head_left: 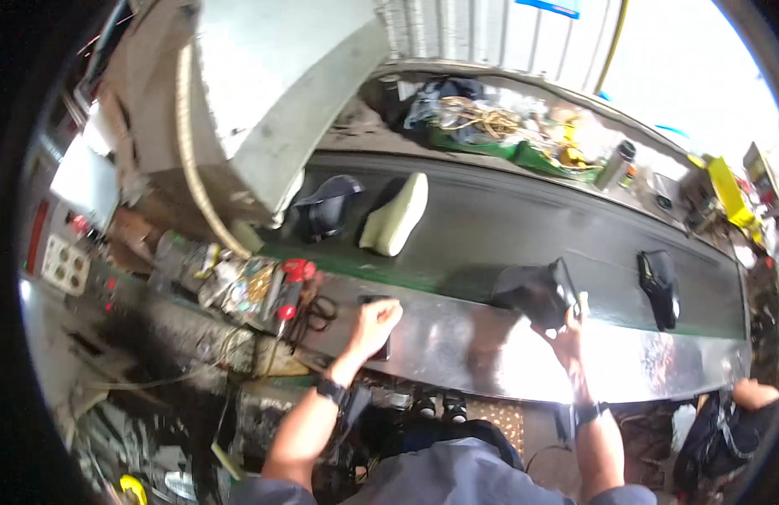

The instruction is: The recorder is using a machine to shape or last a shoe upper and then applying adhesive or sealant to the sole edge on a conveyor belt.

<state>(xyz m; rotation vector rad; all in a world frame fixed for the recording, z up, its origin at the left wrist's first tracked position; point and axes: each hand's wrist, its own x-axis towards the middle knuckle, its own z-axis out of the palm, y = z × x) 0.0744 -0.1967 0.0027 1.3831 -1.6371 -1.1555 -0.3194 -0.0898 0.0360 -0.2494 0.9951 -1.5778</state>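
My right hand (566,338) grips the lower right end of a black shoe (533,293), held over the near edge of the dark conveyor belt (482,227). Glare hides part of its fingers. Over the metal ledge, my left hand (376,326) has its fingers curled closed; whether anything is inside them is hidden. Beneath it lies a dark flat object (381,349), partly covered by the hand. On the belt to the left rest a dark shoe piece (329,206) and a cream shoe-shaped form (395,216). Another black shoe (659,289) lies on the belt at the right.
A shiny metal ledge (457,341) runs along the belt's near side. Left of my left hand are scissors (320,313), a red-and-black tool (293,282) and clutter. A large grey machine housing (314,93) overhangs the belt. Green trays (474,145) and a flask (617,164) stand behind.
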